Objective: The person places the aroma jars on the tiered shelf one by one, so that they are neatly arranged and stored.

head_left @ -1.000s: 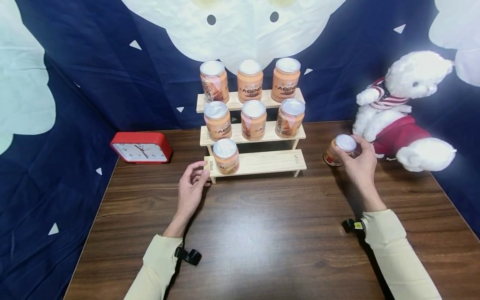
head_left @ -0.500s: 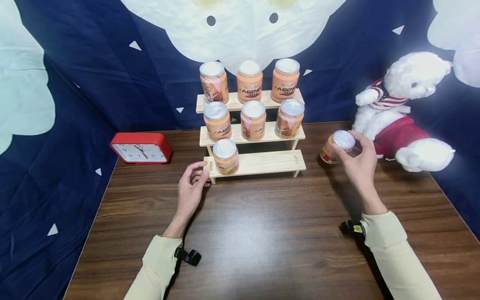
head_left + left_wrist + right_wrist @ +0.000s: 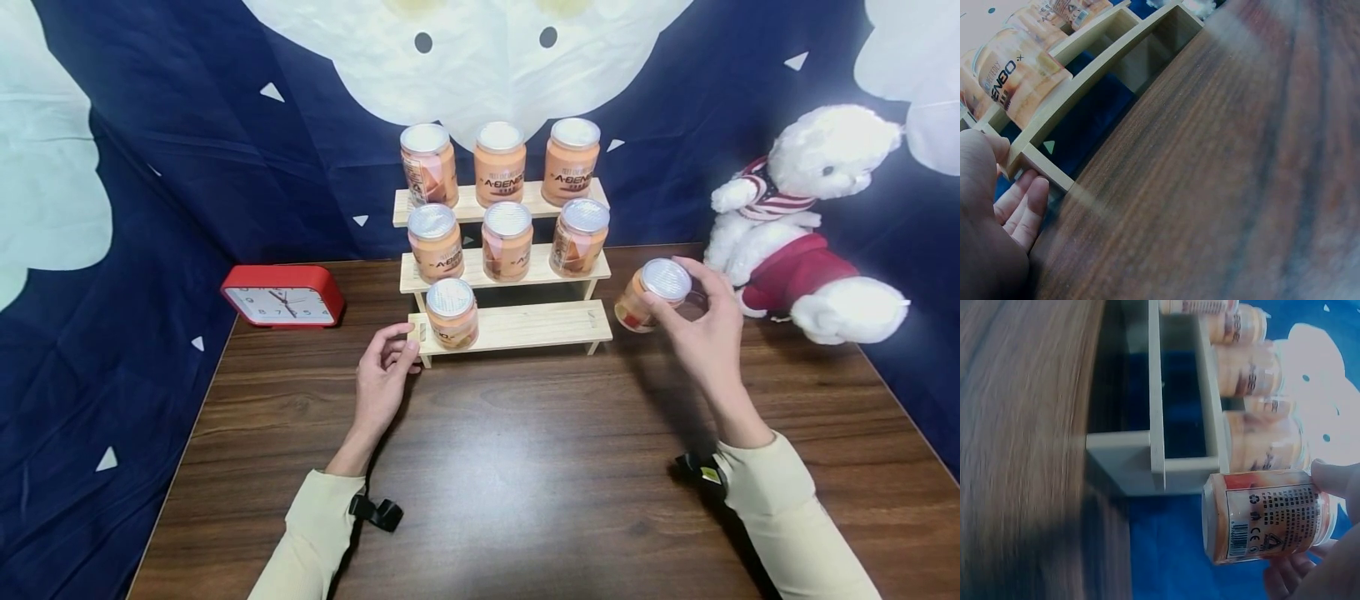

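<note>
My right hand (image 3: 708, 337) grips an orange jar (image 3: 636, 302) with a silver lid, thumb and fingers around its upper part. The jar is tilted, raised off the table, right of the wooden shelf stand. In the right wrist view the printed label of the held jar (image 3: 1266, 519) with its barcode shows. My left hand (image 3: 381, 379) holds the left end of the lowest wooden shelf (image 3: 536, 323), thumb against the board and fingers by its leg in the left wrist view. One similar jar (image 3: 453, 317) stands upright on that shelf's left end.
The middle shelf (image 3: 468, 282) and the top shelf (image 3: 468, 206) behind carry several more jars. A red clock (image 3: 285, 294) stands left of the stand. To the right sits a white plush toy (image 3: 798, 242) in red trousers, close to my right hand. A dark blue patterned cloth hangs behind.
My right hand has lifted the jar off the table and carried it left toward the shelf stand, tilting it. The left hand has stayed on the shelf's end.
</note>
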{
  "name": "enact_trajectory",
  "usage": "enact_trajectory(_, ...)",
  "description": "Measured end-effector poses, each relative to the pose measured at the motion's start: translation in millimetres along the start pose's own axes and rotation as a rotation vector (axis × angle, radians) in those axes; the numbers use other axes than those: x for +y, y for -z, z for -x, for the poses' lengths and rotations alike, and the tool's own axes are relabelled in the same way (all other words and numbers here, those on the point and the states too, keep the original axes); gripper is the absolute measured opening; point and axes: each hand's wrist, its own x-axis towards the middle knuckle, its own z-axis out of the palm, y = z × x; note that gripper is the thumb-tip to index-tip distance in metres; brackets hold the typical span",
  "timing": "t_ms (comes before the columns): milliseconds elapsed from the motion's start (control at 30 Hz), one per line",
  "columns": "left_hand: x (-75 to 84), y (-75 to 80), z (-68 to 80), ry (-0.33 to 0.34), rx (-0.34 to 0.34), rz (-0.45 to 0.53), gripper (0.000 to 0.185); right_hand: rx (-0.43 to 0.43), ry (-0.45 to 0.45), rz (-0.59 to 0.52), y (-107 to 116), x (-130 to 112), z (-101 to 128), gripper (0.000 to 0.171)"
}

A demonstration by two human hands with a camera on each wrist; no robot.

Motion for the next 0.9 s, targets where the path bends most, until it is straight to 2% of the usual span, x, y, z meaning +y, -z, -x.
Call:
enact_trajectory(267,0.5,0.6,0.1,0.008,0.006,-0.003,0.030,-0.082,0.007,0.001,-13.7,-8.5,10.5,0.060)
enact_trajectory(900,1.2,-0.1,0.6,0.012,0.005,-0.004,0.029,-0.194,0.026,-0.041,-51.8,-12.1,25.8,0.061)
